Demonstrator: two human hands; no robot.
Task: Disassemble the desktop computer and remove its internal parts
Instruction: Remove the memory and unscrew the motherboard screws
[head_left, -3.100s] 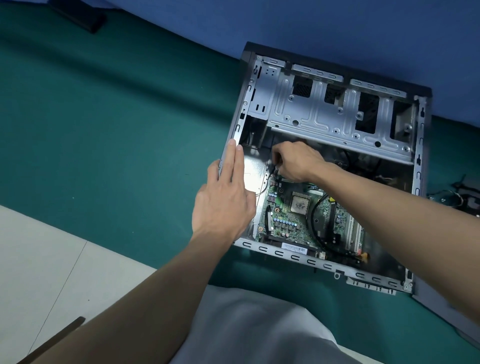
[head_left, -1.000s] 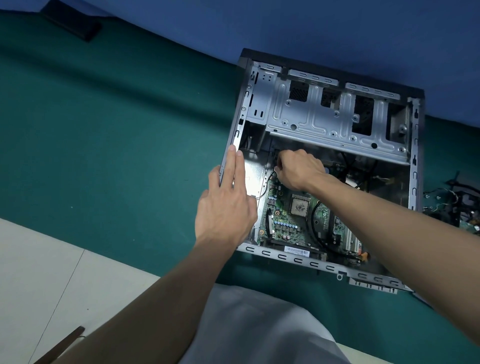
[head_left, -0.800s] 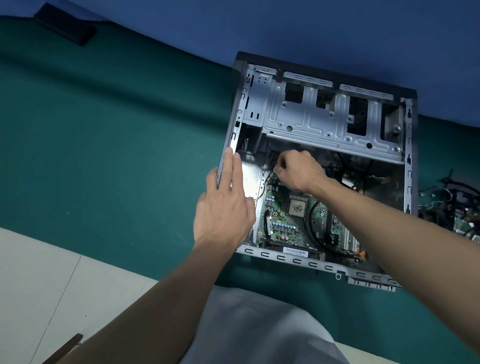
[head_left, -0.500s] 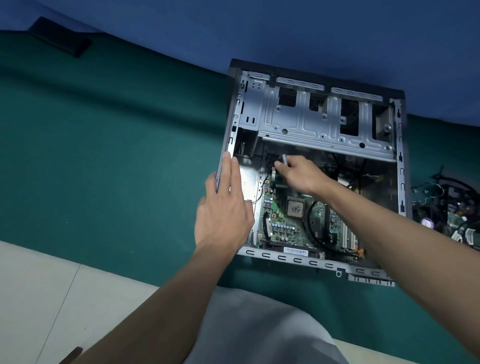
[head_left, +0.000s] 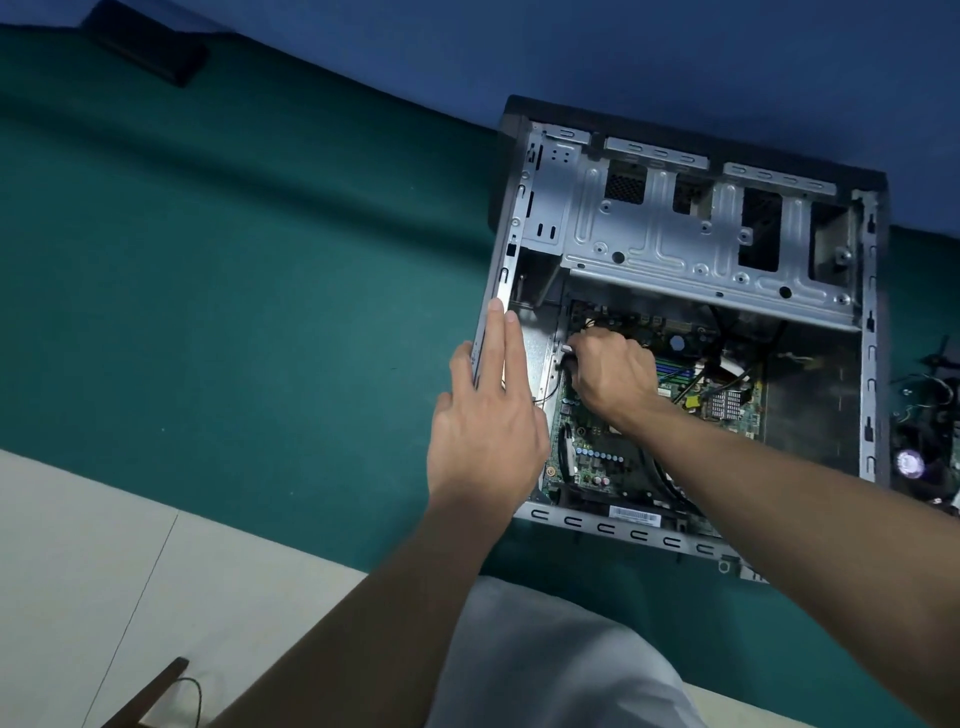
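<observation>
We see the computer case (head_left: 685, 540) lying on its side with the side panel off, at the far right of the green mat (head_left: 249, 270), its far end up against the blue backdrop (head_left: 675, 62). The left hand (head_left: 485, 431) lies flat, fingers straight and together along the rim of the case's left wall, gripping nothing. The right hand (head_left: 610, 371) reaches inside, over the far left corner of the circuit board (head_left: 597, 457), just below the metal drive cage (head_left: 675, 249). Its fingers are curled tight and pinch a small piece (head_left: 566, 349) with a pale tip; we cannot tell what it is. Black cables (head_left: 657, 475) loop over the board near the right forearm. Loose parts (head_left: 922, 452) lie at the mat's right edge, just beside the case. A dark flat object (head_left: 150, 49) lies at the mat's far left corner.
</observation>
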